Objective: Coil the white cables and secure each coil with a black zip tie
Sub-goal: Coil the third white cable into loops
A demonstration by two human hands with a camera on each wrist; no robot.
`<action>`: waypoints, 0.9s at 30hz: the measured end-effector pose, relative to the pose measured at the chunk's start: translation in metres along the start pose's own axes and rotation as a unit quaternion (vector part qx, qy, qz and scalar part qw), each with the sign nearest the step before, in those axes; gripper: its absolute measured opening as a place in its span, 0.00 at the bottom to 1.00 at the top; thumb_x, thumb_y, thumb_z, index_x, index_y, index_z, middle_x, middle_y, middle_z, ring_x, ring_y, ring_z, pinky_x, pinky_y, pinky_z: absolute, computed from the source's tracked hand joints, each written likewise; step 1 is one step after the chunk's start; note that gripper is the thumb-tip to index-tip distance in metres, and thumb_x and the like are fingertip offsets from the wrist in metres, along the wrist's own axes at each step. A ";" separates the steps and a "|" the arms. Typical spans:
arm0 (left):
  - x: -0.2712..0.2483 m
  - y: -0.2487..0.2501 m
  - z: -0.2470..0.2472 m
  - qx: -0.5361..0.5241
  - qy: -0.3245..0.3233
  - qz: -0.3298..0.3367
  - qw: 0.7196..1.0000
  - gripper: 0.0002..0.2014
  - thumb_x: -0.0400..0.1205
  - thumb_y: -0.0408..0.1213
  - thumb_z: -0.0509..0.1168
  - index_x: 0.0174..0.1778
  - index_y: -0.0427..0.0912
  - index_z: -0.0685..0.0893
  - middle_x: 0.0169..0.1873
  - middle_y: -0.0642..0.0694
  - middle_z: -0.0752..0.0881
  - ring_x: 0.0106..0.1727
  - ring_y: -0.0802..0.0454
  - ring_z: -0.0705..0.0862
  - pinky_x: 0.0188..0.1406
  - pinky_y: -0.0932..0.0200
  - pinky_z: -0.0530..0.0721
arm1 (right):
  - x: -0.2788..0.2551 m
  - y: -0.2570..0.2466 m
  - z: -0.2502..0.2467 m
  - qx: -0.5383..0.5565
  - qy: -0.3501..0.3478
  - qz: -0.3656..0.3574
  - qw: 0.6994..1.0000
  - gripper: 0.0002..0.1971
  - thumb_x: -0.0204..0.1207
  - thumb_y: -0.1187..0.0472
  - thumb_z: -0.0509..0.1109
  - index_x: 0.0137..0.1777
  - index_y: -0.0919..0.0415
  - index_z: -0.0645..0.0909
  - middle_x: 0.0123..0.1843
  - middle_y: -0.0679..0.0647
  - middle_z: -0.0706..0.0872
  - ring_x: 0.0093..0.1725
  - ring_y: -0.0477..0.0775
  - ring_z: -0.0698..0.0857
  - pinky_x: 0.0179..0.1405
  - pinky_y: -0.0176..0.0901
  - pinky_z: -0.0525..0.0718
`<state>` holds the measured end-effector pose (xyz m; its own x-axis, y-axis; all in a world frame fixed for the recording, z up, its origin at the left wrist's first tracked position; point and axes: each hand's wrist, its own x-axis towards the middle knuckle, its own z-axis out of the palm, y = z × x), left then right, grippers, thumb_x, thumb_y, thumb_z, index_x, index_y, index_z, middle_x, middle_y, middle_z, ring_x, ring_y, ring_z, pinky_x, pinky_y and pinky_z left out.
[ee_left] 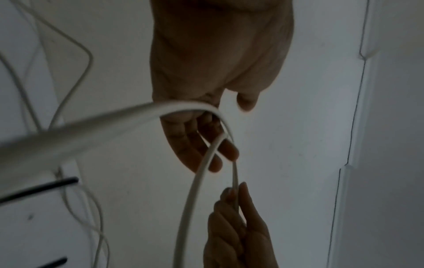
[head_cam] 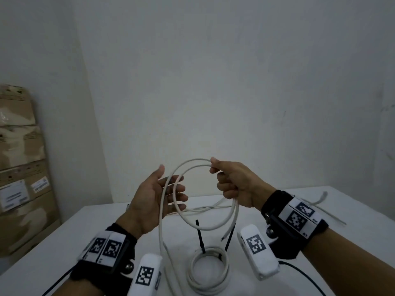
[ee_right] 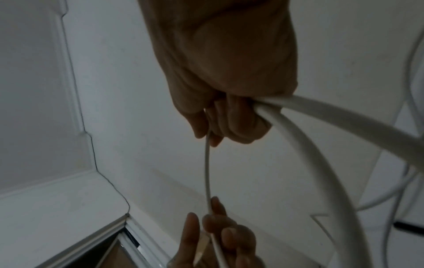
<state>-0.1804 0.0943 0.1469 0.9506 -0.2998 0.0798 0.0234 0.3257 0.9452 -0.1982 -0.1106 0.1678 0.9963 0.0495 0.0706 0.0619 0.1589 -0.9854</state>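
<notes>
My right hand [head_cam: 235, 184] gripped two loops of the cable [head_cam: 198, 165], fingers curled round it, above the table [head_cam: 53, 248] | my left hand [head_cam: 158, 195] was flat-fingered behind the loops | cable: white, smooth, round | below: tied coil [head_cam: 210, 272], two black ties [head_cam: 200, 236] sticking up | boxes [head_cam: 21, 167] far left.

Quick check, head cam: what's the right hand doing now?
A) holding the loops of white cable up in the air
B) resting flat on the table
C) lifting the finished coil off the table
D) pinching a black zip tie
A: the right hand has its fingers curled round the loops of white cable above the table, while the finished coil lies below with the black zip ties.
</notes>
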 end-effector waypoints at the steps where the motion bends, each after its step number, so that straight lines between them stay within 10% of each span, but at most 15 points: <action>1: -0.001 0.002 0.000 0.030 -0.011 -0.004 0.999 0.24 0.85 0.51 0.55 0.49 0.33 0.85 0.34 0.39 0.87 0.32 0.43 0.86 0.32 0.52 0.86 | -0.001 0.000 -0.001 -0.028 -0.005 0.003 1.000 0.16 0.81 0.47 0.66 0.42 0.60 0.74 0.22 0.45 0.59 0.17 0.43 0.56 0.12 0.30 0.53; 16: -0.011 -0.002 -0.003 0.069 0.085 0.059 0.992 0.13 0.87 0.38 0.56 0.46 0.32 0.80 0.46 0.32 0.90 0.41 0.31 0.90 0.30 0.50 0.90 | 0.003 0.012 -0.017 -0.269 0.041 -0.136 0.953 0.08 0.76 0.61 0.73 0.41 0.65 0.83 0.24 0.52 0.73 0.20 0.47 0.71 0.16 0.37 0.73; 27: -0.016 -0.010 -0.002 0.034 0.095 0.110 0.989 0.14 0.87 0.34 0.52 0.40 0.33 0.78 0.45 0.31 0.90 0.46 0.36 0.90 0.37 0.48 0.91 | 0.010 0.003 -0.020 0.039 0.062 -0.002 0.997 0.05 0.79 0.63 0.67 0.44 0.65 0.80 0.22 0.48 0.65 0.19 0.45 0.64 0.16 0.35 0.69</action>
<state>-0.1953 0.0978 0.1360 0.9715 -0.0533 0.2310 -0.2049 0.3009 0.9314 -0.1870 -0.1291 0.1620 0.9960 -0.0738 0.0507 0.0668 0.2358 -0.9695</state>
